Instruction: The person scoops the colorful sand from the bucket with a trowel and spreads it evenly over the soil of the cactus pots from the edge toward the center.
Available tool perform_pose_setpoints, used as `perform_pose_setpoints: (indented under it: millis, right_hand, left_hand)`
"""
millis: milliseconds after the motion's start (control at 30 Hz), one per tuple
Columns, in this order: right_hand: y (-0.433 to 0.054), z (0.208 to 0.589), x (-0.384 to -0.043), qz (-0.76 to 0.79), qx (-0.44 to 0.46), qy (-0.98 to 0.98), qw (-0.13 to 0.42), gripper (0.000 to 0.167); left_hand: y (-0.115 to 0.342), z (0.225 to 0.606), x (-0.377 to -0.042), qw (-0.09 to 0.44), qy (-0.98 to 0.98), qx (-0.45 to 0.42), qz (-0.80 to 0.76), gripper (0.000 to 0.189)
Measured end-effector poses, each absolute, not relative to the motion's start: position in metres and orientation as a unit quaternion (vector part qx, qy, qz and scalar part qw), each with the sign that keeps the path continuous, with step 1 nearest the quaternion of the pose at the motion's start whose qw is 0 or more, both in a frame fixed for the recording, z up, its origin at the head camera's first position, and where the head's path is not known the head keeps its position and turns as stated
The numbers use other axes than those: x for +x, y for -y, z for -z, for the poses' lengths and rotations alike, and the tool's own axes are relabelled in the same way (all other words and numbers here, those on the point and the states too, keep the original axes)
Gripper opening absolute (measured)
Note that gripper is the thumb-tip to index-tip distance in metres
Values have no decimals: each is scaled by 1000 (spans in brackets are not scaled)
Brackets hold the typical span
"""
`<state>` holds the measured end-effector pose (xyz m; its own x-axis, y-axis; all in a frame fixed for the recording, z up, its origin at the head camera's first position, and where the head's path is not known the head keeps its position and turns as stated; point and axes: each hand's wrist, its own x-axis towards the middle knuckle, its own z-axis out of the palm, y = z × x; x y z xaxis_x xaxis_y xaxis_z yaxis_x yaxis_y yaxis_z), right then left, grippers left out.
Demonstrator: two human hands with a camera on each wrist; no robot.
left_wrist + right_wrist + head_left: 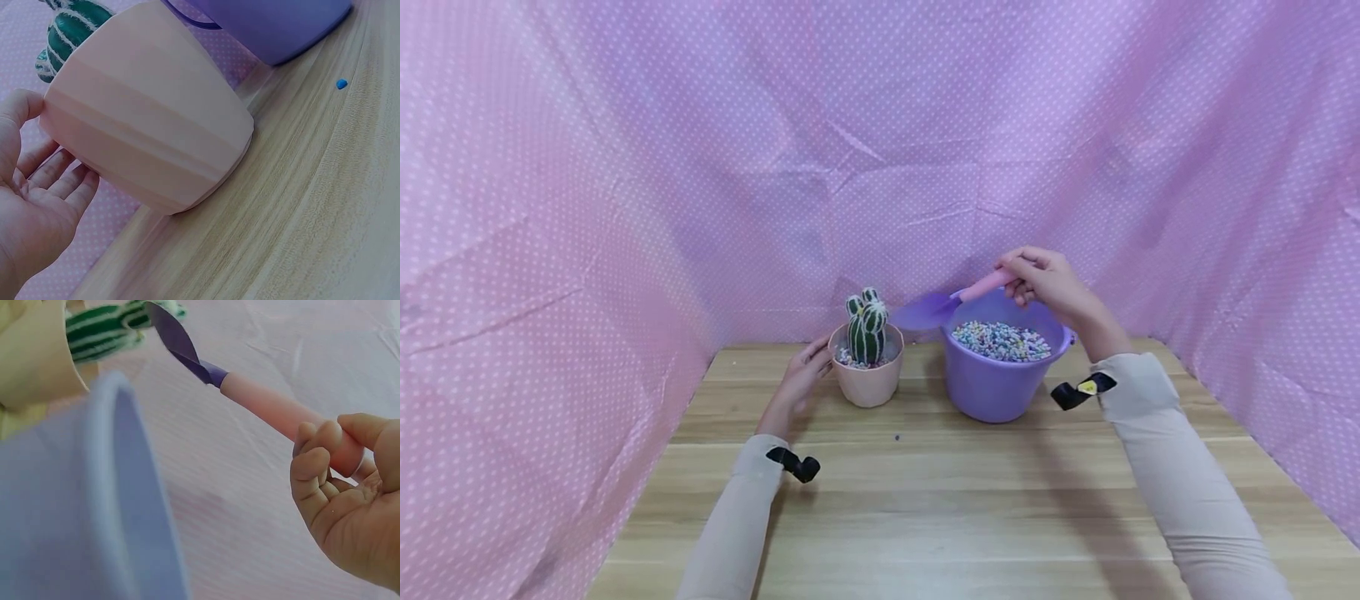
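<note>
A potted cactus (867,337) stands in a pale peach pot (868,385) with small colored pebbles around its base. My left hand (803,375) touches the pot's left side, thumb at the rim and relaxed fingers against the wall, as the left wrist view shows. My right hand (1048,283) grips the pink handle of a small shovel (985,285), held above the purple bucket (996,387). The shovel's purple blade (178,344) points left toward the cactus; whether it carries pebbles I cannot tell. Inside the bucket lie many multicolored pebbles (1002,342).
One blue pebble (341,84) lies on the wooden table (910,517) in front of the pot and bucket. Pink dotted cloth (850,167) hangs behind and along both sides. The bucket stands right of the pot, with a gap between them.
</note>
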<state>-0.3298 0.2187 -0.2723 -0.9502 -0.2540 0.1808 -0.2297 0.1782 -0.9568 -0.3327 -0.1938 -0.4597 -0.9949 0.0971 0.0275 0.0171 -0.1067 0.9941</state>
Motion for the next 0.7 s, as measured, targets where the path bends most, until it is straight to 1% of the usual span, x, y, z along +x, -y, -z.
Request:
perform_pose_setpoints:
  millis: [233, 367, 433, 467, 533, 633, 700]
  right_hand:
    - [-260, 248, -322, 585, -150, -796, -38, 16]
    - [-279, 247, -324, 533, -151, -831, -41, 16]
    - [-287, 250, -326, 497, -148, -854, -35, 17]
    - [-291, 252, -328, 481, -150, -863, -31, 18]
    - [-297, 256, -330, 446, -157, -881, -25, 22]
    - [-303, 262, -333, 411, -167, -896, -25, 28]
    - [-305, 263, -334, 392, -177, -902, -27, 30]
  left_hand:
    - [193, 462, -334, 20, -669, 45, -742, 55]
    - [192, 459, -334, 11, -669, 37, -742, 54]
    - [190, 456, -333, -6, -668, 21, -744, 52]
    - [189, 452, -331, -22, -669, 9, -743, 52]
    - [182, 442, -327, -81, -667, -10, -741, 49]
    - [162, 417, -316, -216, -645, -18, -732, 43]
    - [144, 396, -307, -305, -632, 18, -712, 40]
